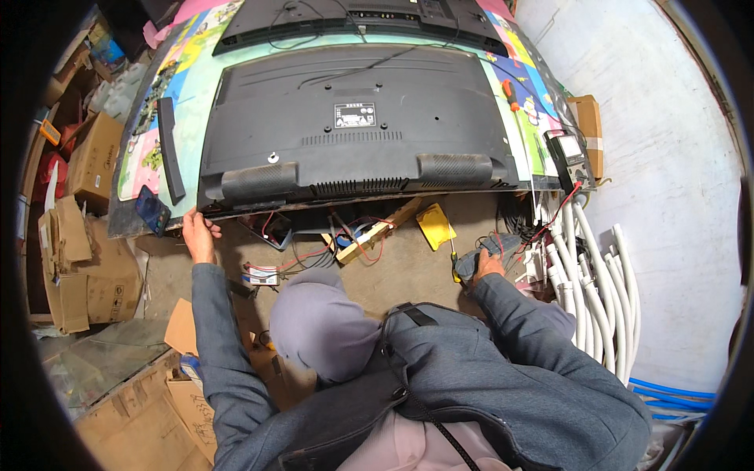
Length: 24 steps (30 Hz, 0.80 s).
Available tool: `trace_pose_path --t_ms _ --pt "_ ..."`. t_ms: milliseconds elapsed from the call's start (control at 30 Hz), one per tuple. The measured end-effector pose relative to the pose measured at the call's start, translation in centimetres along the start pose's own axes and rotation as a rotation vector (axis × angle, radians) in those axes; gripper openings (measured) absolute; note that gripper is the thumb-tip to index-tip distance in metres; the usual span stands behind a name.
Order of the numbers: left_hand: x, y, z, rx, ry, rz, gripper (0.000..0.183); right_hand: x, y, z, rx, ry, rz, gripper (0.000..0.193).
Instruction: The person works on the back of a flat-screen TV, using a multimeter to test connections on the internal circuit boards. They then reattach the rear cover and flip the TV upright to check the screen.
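Note:
A black flat-screen television (267,94) lies face down on the table, its back cover upward. My left hand (201,234) is at its near left corner, fingers curled around the edge there. Low on the right, near the floor, my right hand (488,265) is closed against a dark grey thing (509,243), perhaps a shoe; what the fingers hold is hidden. Just left of that hand is a yellow-handled screwdriver (455,267). Beside my left hand a dark smartphone (152,210) lies on the table corner.
A second television (377,31) lies behind. A black strip (168,149), a red-handled screwdriver (510,96) and a multimeter (570,153) flank the near one. White pipes (597,298) stand at right. Cardboard boxes (94,165) crowd the left; cables and a yellow container (435,226) lie below.

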State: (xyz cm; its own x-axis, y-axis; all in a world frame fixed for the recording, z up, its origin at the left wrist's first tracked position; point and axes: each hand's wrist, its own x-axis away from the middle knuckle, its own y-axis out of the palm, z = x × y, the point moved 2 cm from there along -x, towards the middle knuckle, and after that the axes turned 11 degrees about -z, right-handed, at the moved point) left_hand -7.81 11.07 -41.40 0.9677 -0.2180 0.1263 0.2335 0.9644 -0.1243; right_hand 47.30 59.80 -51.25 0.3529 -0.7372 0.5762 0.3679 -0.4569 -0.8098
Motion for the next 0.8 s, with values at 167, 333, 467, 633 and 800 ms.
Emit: trace_pose_path --t_ms 167,333,467,633,800 --pt "0.0 -0.3 -0.3 -0.013 0.001 0.006 0.033 0.3 -0.1 -0.5 -0.045 0.010 0.040 0.058" --pt "0.2 0.3 0.4 -0.035 -0.002 0.001 0.035 1.2 0.0 -0.4 -0.085 0.019 0.071 0.063" --pt "0.3 0.3 0.5 -0.025 0.002 0.003 0.035 1.5 0.1 -0.6 -0.072 -0.015 0.112 0.063" --pt "0.3 0.4 0.6 -0.025 0.002 -0.002 0.034 1.7 0.5 -0.9 -0.064 -0.004 0.106 0.063" --pt "0.7 0.3 1.0 -0.035 0.002 0.008 0.033 1.7 0.1 -0.8 -0.079 -0.036 0.086 0.062"
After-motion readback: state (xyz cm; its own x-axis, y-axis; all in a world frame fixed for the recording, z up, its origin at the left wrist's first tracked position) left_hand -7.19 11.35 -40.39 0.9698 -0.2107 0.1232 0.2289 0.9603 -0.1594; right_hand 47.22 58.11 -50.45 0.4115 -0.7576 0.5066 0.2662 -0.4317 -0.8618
